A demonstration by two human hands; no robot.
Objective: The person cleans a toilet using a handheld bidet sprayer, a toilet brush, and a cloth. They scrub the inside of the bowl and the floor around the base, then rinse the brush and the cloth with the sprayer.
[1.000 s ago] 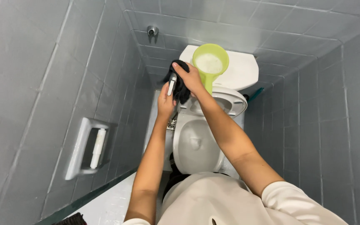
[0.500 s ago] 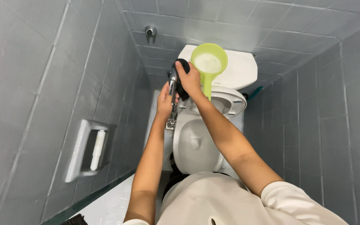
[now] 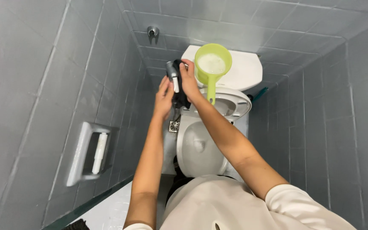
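Observation:
Both my hands are raised in front of the toilet tank. My right hand (image 3: pixel 189 81) grips a black cloth (image 3: pixel 179 101) wrapped around a chrome spray head (image 3: pixel 172 72). From the left, my left hand (image 3: pixel 163 99) holds the spray head and cloth, fingers pointing up along them. A light green plastic scoop (image 3: pixel 211 64) with foamy water in it rests on the white tank lid (image 3: pixel 243 72), its handle hanging over the front edge just right of my right hand.
The white toilet bowl (image 3: pixel 196 149) is open below, its seat and lid (image 3: pixel 235 104) raised. Grey tiled walls stand close on both sides. A paper holder (image 3: pixel 88 151) is on the left wall, a wall valve (image 3: pixel 152 32) above the tank, and a floor drain (image 3: pixel 174 126) beside the bowl.
Both hands have lifted the spray head and cloth slightly and shifted them a little left. The green scoop has stayed on the tank lid.

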